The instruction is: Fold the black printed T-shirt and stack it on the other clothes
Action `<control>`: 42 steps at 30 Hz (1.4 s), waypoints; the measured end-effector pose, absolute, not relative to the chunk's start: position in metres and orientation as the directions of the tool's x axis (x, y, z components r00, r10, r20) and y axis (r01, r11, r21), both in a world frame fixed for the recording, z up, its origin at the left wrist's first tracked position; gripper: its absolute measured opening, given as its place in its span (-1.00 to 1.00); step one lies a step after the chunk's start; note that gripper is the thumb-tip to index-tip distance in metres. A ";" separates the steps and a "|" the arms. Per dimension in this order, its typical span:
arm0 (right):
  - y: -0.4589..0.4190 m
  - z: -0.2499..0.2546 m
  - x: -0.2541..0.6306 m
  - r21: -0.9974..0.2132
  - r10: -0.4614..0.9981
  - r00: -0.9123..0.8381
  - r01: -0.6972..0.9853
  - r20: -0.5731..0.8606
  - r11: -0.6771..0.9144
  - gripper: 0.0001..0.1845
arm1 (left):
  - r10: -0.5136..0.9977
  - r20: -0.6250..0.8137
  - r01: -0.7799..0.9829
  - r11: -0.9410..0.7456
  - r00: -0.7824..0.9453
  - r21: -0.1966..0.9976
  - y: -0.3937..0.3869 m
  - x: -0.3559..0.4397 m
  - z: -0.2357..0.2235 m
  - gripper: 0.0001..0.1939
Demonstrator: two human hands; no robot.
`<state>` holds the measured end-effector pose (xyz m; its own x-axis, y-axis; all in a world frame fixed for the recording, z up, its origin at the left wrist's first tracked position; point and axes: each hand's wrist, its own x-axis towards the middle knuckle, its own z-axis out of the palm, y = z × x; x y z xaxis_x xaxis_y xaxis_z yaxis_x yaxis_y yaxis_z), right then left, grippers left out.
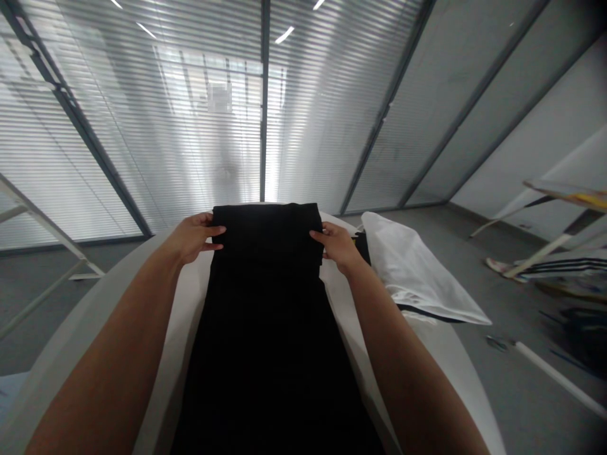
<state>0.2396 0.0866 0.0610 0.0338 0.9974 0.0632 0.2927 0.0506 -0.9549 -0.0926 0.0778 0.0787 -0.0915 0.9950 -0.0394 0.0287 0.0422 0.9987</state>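
Observation:
A long black cloth garment (270,328) lies lengthwise on a white-covered table (446,379), its near end running out of view at the bottom. At the far end a band of the cloth is turned over in a fold. My left hand (194,237) pinches the left edge of that fold, thumb on top. On the opposite edge, my right hand (336,244) grips the fold the same way. The garment's exact kind does not show. Beyond my right hand rests a folded white cloth (412,265) with a dark edge beneath it.
Blinds behind glass panels (213,139) stand past the table. A pale metal frame (47,227) is on the left. At right are another table (564,189), a striped trouser leg (569,266) with a shoe, and a white pole (554,376).

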 end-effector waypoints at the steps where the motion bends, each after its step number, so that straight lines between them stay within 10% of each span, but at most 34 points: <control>1: 0.085 0.062 0.239 -0.967 0.999 0.041 0.254 0.027 0.015 -0.72 | 0.996 -0.026 -0.001 0.026 -0.081 1.000 0.078 -0.093 0.077 -0.61; 12: 0.092 0.047 0.241 -0.998 0.999 -0.031 -0.051 0.031 0.029 -0.66 | 0.988 0.119 -0.182 -0.135 -0.095 0.974 0.085 -0.093 0.066 -0.64; 21: 0.093 0.057 0.267 -0.978 0.977 0.043 -0.038 -0.208 -0.207 -0.93 | 0.992 -0.001 0.274 -0.034 0.126 0.961 0.067 -0.117 0.096 -0.84; 26: 0.084 0.078 0.263 -0.972 0.964 0.128 -0.003 -0.235 -0.236 -0.94 | 1.000 0.016 0.418 -0.004 -0.026 0.909 0.055 -0.116 0.122 -0.90; 33: 0.069 0.091 0.221 -0.914 0.994 -0.100 0.397 0.043 0.080 -0.71 | 0.977 0.156 0.797 -0.211 0.148 0.566 0.065 -0.075 0.108 -0.64; 42: 0.067 0.014 0.179 -0.340 0.953 -0.302 0.899 -0.022 0.277 -0.33 | 0.973 -0.087 0.969 -0.198 0.212 0.148 0.069 -0.014 0.020 -0.29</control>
<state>0.1786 0.0670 0.0140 -0.3022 0.9530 -0.0225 0.8985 0.2770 -0.3405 -0.0138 0.0685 0.0203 0.2120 0.9734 -0.0870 0.9689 -0.1978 0.1484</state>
